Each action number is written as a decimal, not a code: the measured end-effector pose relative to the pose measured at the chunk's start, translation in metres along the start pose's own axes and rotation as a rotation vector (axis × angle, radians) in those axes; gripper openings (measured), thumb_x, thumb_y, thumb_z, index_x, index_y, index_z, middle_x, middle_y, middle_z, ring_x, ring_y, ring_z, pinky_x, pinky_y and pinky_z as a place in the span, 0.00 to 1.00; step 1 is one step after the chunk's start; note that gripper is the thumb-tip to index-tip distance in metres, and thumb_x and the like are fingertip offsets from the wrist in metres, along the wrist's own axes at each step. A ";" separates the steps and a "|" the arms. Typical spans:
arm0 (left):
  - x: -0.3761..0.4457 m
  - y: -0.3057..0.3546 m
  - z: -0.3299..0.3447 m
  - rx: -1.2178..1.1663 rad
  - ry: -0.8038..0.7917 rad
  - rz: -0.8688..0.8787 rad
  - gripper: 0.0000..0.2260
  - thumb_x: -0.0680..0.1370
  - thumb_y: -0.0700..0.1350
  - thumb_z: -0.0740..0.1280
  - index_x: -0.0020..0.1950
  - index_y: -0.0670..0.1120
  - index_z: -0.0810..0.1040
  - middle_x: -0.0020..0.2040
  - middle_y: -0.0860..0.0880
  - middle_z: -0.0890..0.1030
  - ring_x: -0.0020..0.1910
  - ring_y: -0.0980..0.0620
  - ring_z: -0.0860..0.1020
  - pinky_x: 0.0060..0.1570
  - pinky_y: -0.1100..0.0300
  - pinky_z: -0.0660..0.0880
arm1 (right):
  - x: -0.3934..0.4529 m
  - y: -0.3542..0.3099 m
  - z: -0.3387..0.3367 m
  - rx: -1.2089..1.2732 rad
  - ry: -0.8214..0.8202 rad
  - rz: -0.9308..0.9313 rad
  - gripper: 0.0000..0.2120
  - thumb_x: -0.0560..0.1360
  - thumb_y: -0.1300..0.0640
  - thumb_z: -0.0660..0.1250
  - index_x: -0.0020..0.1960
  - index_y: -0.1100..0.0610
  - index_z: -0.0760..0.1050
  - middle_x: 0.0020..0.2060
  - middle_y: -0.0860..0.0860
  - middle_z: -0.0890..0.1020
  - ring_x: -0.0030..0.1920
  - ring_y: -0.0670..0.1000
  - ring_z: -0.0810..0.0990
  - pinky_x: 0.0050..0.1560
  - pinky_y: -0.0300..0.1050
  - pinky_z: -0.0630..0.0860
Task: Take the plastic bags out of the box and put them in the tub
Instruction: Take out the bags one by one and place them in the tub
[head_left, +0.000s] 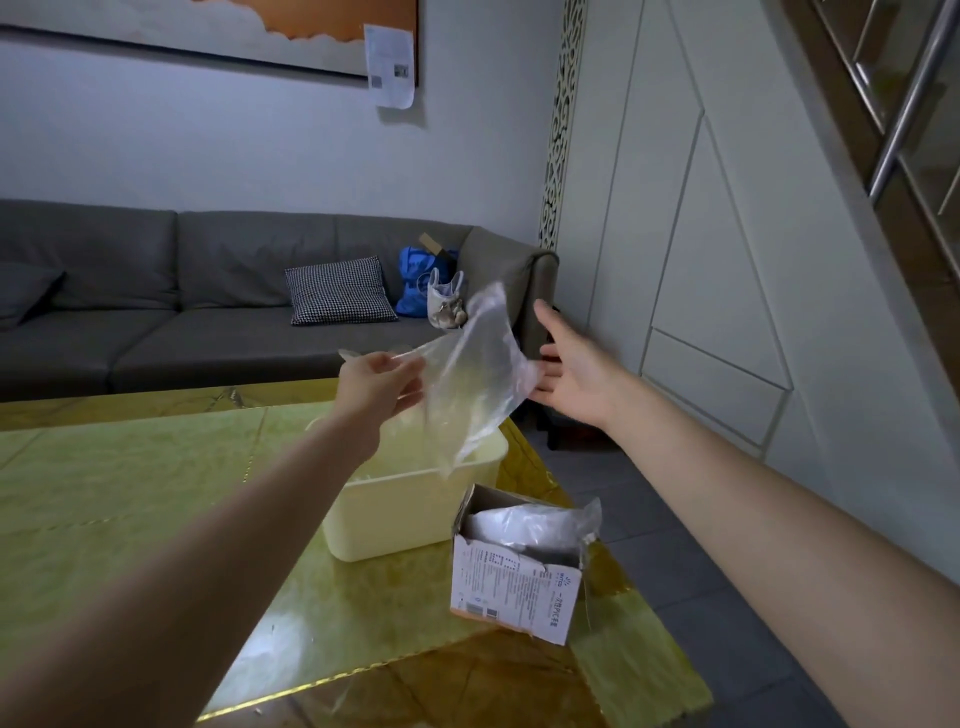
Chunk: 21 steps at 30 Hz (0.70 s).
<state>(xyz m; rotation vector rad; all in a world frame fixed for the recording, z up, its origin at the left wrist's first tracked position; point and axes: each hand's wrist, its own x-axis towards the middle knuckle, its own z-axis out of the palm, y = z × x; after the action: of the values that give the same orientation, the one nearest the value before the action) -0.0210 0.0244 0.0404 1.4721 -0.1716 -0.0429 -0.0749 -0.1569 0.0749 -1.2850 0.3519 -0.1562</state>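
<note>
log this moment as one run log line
left hand pinches clear bag above tub | right hand open beside bag | more bags in box

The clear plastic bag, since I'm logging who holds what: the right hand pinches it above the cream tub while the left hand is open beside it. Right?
Not quite: the hands are swapped. In the head view the left hand pinches the clear plastic bag above the cream tub, while the right hand is open beside it.

The box (511, 587) carries small Chinese print, perhaps including "PVC"; the wall notice (389, 65) is illegible.
</note>
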 end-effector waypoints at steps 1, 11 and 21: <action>0.001 0.001 0.001 -0.053 0.050 0.018 0.07 0.76 0.39 0.66 0.52 0.38 0.75 0.41 0.47 0.77 0.37 0.55 0.76 0.36 0.66 0.78 | -0.002 0.003 0.002 0.024 -0.056 0.042 0.31 0.72 0.42 0.68 0.66 0.61 0.66 0.58 0.60 0.75 0.47 0.55 0.79 0.42 0.46 0.78; 0.005 -0.007 -0.009 0.113 0.127 0.062 0.06 0.75 0.43 0.68 0.47 0.41 0.77 0.36 0.49 0.76 0.35 0.55 0.73 0.38 0.66 0.74 | 0.019 0.022 0.015 -0.068 0.421 -0.276 0.12 0.79 0.59 0.62 0.38 0.60 0.76 0.32 0.52 0.78 0.31 0.47 0.76 0.34 0.40 0.74; 0.028 -0.002 -0.031 0.461 0.054 0.233 0.32 0.72 0.52 0.70 0.72 0.46 0.60 0.68 0.45 0.68 0.58 0.43 0.74 0.48 0.53 0.75 | 0.033 -0.004 0.035 -1.179 0.431 -0.808 0.11 0.79 0.58 0.60 0.47 0.62 0.79 0.41 0.55 0.81 0.42 0.52 0.77 0.39 0.42 0.69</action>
<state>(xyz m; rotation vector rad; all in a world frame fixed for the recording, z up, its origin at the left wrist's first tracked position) 0.0111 0.0515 0.0385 1.9007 -0.3235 0.2388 -0.0317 -0.1363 0.0818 -2.5282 0.2611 -1.0361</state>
